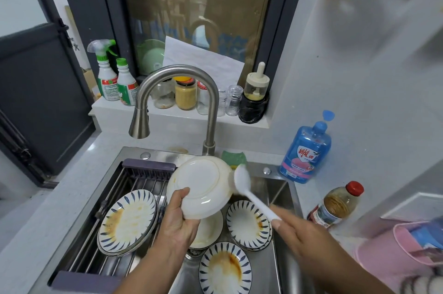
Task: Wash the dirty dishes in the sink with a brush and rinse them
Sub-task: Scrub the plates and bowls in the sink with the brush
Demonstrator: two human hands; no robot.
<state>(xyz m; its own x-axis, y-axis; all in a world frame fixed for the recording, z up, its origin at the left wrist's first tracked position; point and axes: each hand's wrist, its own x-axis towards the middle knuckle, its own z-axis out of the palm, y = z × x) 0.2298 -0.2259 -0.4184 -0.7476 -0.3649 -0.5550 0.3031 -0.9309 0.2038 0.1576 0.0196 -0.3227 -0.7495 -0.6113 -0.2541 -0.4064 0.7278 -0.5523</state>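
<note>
A white dish (203, 181) is held above the sink (278, 198) by the left hand (178, 221). The thumb is pressed on the dish's underside, which is turned toward the camera, and the fingers are curled round the lower rim. A white brush (256, 200) is gripped at the end of its handle by the right hand (294, 229), whose fingers are blurred but closed round it. The brush head is laid against the right edge of the dish.

A slatted rack (148, 166) is set across the left half of the sink, and a stack of blue-striped plates (129, 219) smeared with orange residue is carried on it. In the basin, a second striped stack (247, 219) with brown sauce marks is seen at the right. A single stained striped plate (224, 267) lies at the front, and another white dish (211, 229) lies below the held one. The faucet (177, 71) is arched over the rack. A blue detergent bottle (305, 154) is stood on the counter (48, 221) just right of the sink.
</note>
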